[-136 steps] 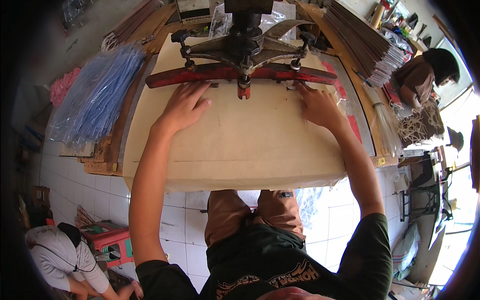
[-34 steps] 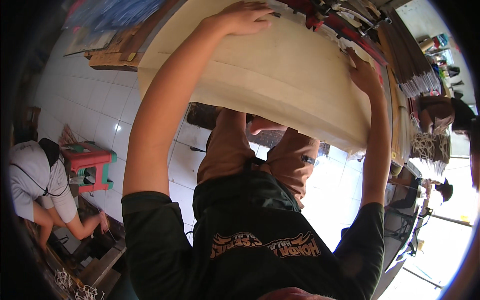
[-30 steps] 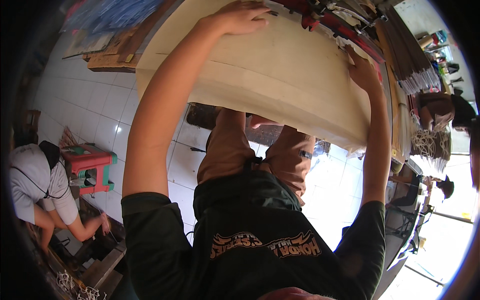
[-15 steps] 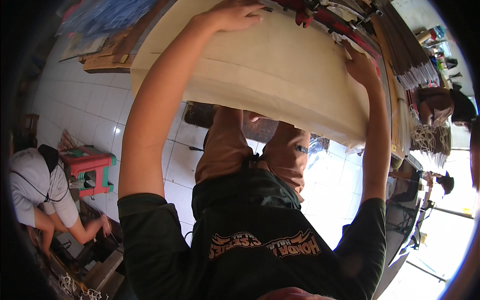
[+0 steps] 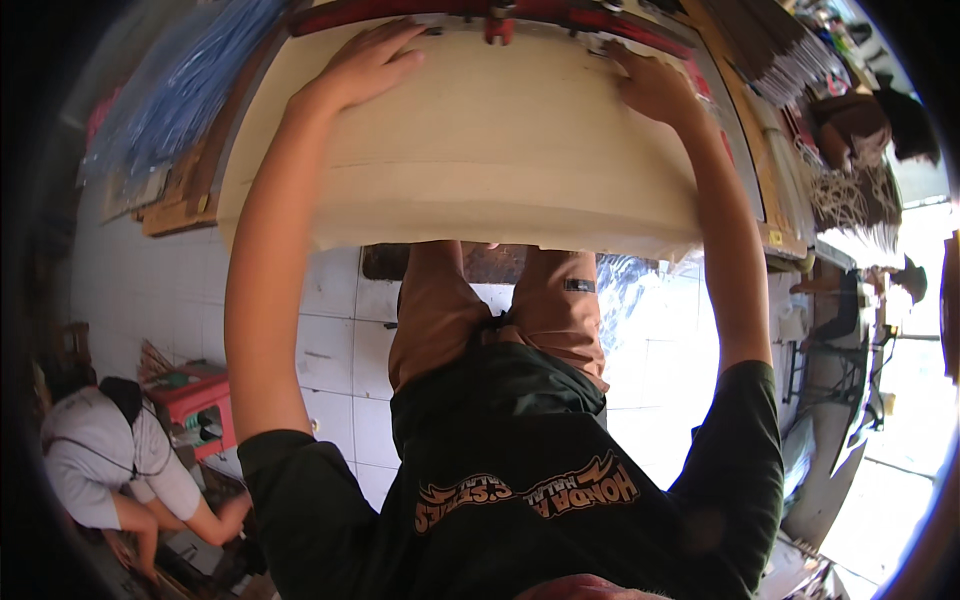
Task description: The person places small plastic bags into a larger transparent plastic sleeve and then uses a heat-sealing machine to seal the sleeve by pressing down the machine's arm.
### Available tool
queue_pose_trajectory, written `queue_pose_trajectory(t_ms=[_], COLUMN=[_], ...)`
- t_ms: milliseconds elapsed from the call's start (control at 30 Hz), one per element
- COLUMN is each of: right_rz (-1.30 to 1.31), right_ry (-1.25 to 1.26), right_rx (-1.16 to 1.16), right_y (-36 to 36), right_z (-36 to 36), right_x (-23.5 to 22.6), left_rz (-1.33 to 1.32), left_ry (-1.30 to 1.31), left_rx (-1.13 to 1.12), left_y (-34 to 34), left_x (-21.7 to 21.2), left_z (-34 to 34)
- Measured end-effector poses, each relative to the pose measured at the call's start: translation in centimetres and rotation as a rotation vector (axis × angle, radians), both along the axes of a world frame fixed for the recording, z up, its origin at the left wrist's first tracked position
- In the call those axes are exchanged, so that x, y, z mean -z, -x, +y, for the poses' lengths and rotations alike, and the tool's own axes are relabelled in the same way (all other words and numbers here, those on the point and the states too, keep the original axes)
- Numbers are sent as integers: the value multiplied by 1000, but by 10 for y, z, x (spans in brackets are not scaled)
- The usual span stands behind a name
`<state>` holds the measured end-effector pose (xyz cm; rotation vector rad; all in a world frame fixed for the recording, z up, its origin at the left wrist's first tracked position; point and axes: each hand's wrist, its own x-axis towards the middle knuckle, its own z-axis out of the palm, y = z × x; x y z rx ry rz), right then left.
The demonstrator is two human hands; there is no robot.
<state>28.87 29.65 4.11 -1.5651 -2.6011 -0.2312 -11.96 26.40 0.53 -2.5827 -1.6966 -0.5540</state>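
A thick stack of cream paper sheets (image 5: 500,150) lies on a work table, its front edge hanging over my legs. My left hand (image 5: 365,65) rests flat on the stack's far left part, fingers spread. My right hand (image 5: 650,85) presses flat on the far right part. Both hands sit just in front of a red clamp bar (image 5: 400,12) of a machine that crosses the stack's far edge. Neither hand grips anything.
Blue bundled strips (image 5: 180,90) lie on wooden boards to the left. Stacks of sheets (image 5: 770,50) stand at the right, where another person (image 5: 870,125) sits. A person in a white shirt (image 5: 110,465) crouches on the tiled floor by a red stool (image 5: 195,395).
The view has tilted up and levelled, so the red clamp bar and blue strips show again. Both hands stay flat on the paper stack near the bar.
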Motion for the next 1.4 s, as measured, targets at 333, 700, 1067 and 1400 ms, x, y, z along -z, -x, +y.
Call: queue_pose_trajectory(t_ms=[333, 700, 1067, 1400], right_rz=[22, 127, 148, 36], right_ry=[58, -89, -126, 22], right_rx=[68, -100, -131, -48], right_y=[3, 0, 3, 3], right_z=[-13, 3, 10, 8], right_x=[-9, 9, 14, 5], left_rz=[-54, -88, -115, -130], left_ry=[49, 25, 52, 81], left_rx=[-28, 36, 39, -10], left_y=[-9, -3, -4, -9], left_x=[-4, -3, -8, -12], left_z=[-4, -1, -7, -12])
